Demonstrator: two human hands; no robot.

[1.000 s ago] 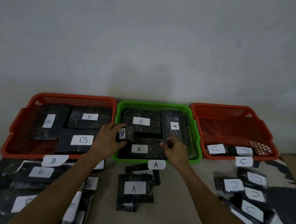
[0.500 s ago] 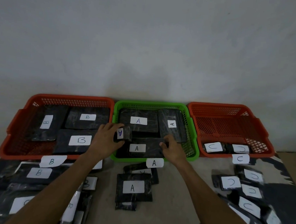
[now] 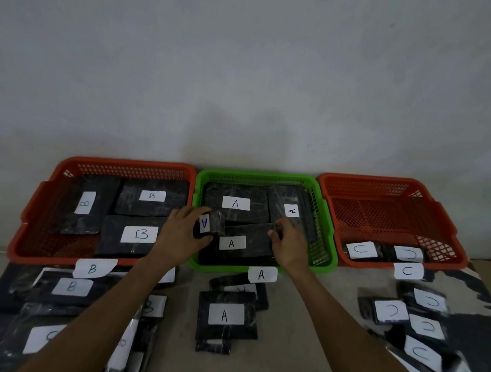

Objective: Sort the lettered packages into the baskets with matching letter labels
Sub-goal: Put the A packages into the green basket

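The green basket (image 3: 324, 249), tagged A, holds several black packages with white A labels. My left hand (image 3: 180, 235) grips a small A package (image 3: 210, 225) just inside the basket's left wall, its label turned sideways. My right hand (image 3: 290, 244) pinches the right end of a longer A package (image 3: 236, 243) lying across the basket's front. The orange basket on the left (image 3: 33, 214), tagged B, holds three B packages. Two C packages lie at the front of the orange basket on the right (image 3: 446, 226), tagged C.
Loose A packages (image 3: 225, 315) lie on the floor in front of the green basket. A pile of B packages (image 3: 71, 287) sits at the lower left and several C packages (image 3: 392, 311) at the lower right. A grey wall stands right behind the baskets.
Both hands stay on the same two A packages in the green basket. Only the view shifts a little.
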